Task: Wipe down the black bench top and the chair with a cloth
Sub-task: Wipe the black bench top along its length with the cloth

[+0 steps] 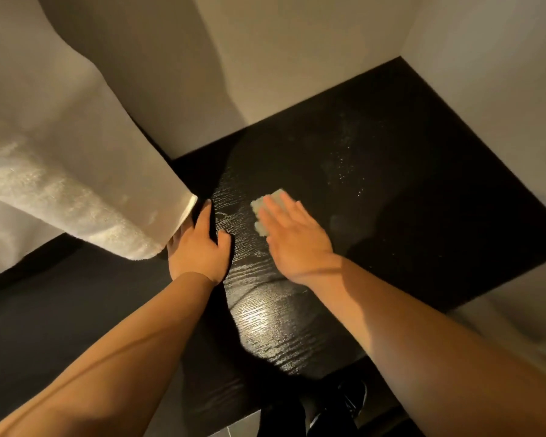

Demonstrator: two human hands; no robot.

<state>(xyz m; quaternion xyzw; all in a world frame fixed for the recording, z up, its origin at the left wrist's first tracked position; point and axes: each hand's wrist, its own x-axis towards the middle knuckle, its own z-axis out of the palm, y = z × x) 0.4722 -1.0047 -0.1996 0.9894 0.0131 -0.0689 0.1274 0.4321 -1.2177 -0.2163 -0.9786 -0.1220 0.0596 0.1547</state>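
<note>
The right hand [297, 238] lies flat, its fingers [279, 211] straight, held together and aimed toward 11 o'clock, pressing on the one pale green cloth [263, 212]. The cloth sits under the fingertips and sticks out past them at 10 to 12 o'clock. Its visible strip runs roughly from 1 to 7 o'clock; the rest is hidden beneath the palm. At 9 o'clock of the cloth, the left hand [199, 250] rests on the single black desk [407, 184], forefinger straight, thumb spread, the other fingers tucked under the edge of one hanging white towel [76, 184]. Fine droplets [347, 159] speckle the desk at 1 o'clock of the cloth.
</note>
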